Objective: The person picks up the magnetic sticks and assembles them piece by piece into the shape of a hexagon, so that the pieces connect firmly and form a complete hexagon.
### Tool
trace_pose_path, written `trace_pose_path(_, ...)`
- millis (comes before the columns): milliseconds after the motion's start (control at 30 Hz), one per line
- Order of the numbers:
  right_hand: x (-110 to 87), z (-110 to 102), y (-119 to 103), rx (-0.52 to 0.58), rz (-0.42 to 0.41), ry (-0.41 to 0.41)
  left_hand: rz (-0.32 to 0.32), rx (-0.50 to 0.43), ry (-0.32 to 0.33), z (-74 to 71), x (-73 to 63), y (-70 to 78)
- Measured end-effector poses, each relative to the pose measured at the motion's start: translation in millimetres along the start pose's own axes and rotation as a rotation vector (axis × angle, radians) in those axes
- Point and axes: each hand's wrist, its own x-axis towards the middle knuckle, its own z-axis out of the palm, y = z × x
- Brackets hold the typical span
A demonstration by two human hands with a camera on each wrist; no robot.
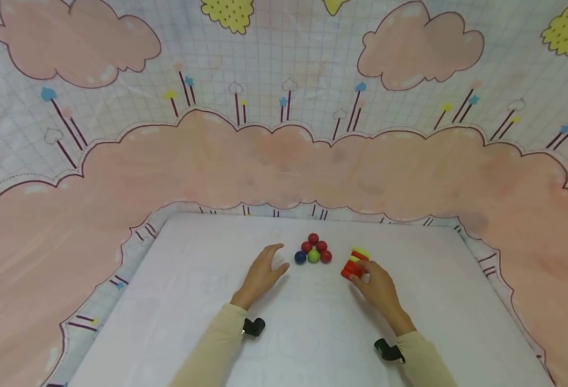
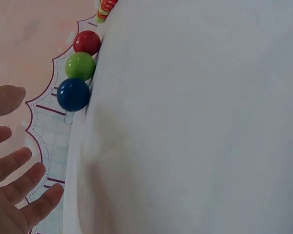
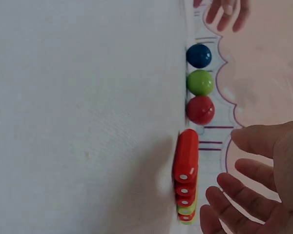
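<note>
Sleeves [image 1: 211,344] flank a stretch of table [image 1: 308,344], the left hand [image 1: 261,275], fingers apart, just short of the balls [image 1: 313,256], the right hand [image 1: 381,290], fingers apart, at the rods [image 1: 349,268].

By the head camera, the white tabletop [image 1: 303,336] was viewed from well above, forward and downward. By the left wrist camera, it was faced closely from low down, the left hand [image 2: 12,190] framed at 8 o'clock. From the right wrist, equally near, the right hand [image 3: 266,187] was framed at 4 o'clock. The balls [image 2: 79,66] were shared by both wrist views, at 10 and 2 o'clock respectively.
</note>
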Motion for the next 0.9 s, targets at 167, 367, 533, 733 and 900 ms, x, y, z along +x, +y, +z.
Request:
trace_pose_path(167,0.4,2,2,0.003,0.014,0.027,0.000,-0.039,-0.003,8.4,7.1,5.8)
trace_pose_path(367,0.9,6,3,0.000,0.026,0.024,-0.030,-0.083,-0.017,17.3,14.6,9.3)
trace_pose_path(533,0.3,10,3,-0.008,0.040,0.014,-0.032,-0.099,-0.032,23.7,21.4,10.5)
trace_pose_path(733,2.6,12,1,-0.014,0.056,0.011,-0.036,-0.095,-0.059,29.1,26.9,11.8)
trace_pose_path(900,3.7,14,2,-0.040,0.061,-0.001,-0.029,-0.077,-0.079,32.3,29.9,11.8)
